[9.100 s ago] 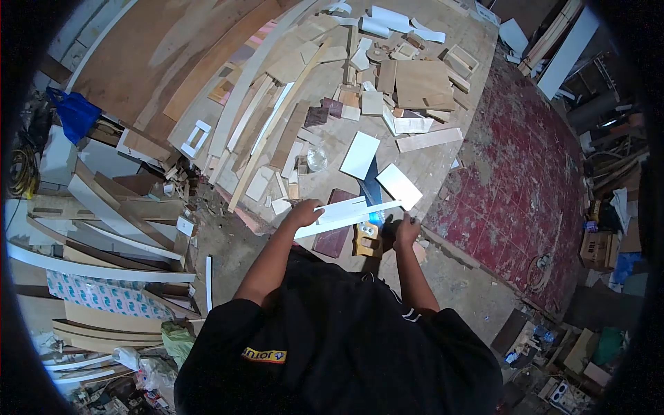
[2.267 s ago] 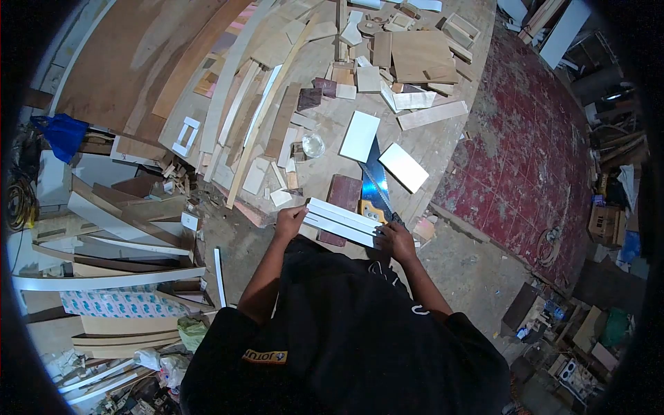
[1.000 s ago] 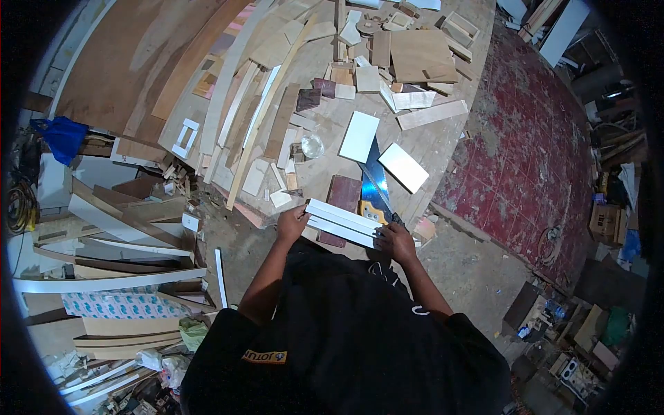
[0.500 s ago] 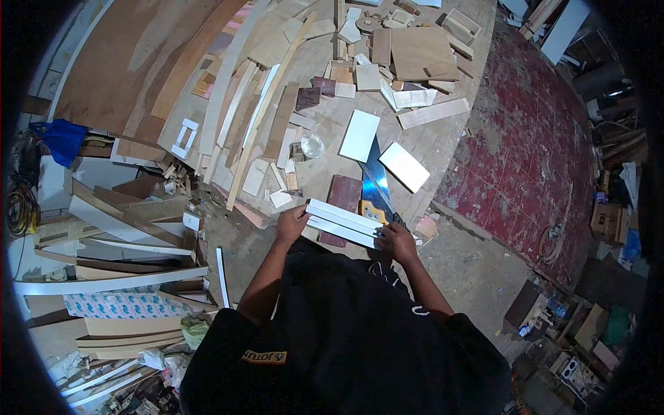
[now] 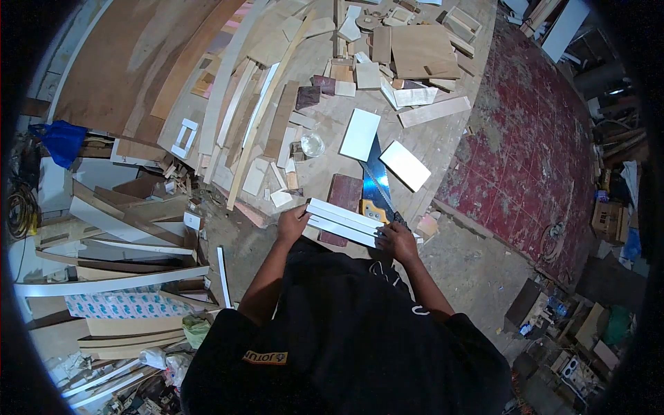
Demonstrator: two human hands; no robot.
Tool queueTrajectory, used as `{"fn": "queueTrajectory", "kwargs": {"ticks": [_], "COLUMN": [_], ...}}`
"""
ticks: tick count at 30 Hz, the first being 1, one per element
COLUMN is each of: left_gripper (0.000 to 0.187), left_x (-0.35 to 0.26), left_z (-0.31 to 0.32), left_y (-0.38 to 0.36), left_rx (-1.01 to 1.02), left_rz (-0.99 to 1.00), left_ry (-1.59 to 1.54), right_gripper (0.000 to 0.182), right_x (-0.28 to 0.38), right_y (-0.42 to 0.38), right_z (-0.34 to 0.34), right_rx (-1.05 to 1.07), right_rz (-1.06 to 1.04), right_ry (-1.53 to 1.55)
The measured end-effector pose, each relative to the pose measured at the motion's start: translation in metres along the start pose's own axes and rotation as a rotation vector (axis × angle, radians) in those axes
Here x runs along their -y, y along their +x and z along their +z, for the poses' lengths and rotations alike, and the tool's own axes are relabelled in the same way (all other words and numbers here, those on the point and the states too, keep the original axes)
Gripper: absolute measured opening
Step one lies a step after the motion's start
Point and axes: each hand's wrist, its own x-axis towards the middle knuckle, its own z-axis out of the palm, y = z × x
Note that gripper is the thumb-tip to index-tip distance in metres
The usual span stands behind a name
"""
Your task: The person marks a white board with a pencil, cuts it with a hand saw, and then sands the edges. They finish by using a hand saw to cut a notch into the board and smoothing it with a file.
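In front of my body I hold several white strips (image 5: pixel 342 222) side by side. My left hand (image 5: pixel 292 224) grips their left end, and my right hand (image 5: pixel 397 242) closes on the right end. Just beyond the strips lies a handsaw (image 5: pixel 375 181) with a yellow handle, its blade partly under a white rectangular board (image 5: pixel 360 135). A second white board (image 5: pixel 405 167) rests to the right of the blade. Beneath the strips, a dark reddish wood block (image 5: pixel 345 191) is partly covered.
A round clear object (image 5: pixel 312 145) sits on the worktable (image 5: pixel 321 178). Long wooden strips (image 5: pixel 266 117) lie at its left, and offcuts with a brown panel (image 5: pixel 424 53) at the far end. Stacked boards (image 5: pixel 131 277) stand at my left; red flooring (image 5: pixel 529 152) spreads to the right.
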Motion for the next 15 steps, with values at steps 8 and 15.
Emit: {"fn": "queueTrajectory", "kwargs": {"ticks": [8,15], "left_gripper": [0.030,0.030], "left_x": [-0.0043,0.0027], "left_z": [-0.0015,0.0027], "left_y": [0.0001,0.0002], "left_rx": [-0.001,-0.021], "left_rz": [0.020,0.038], "left_ry": [-0.014,-0.038], "right_gripper": [0.040,0.038], "right_x": [0.0037,0.0016], "right_y": [-0.0007,0.0000], "right_z": [-0.0021,-0.0015], "right_rx": [-0.020,0.001], "right_rz": [-0.034,-0.024], "right_ry": [-0.071,-0.063]}}
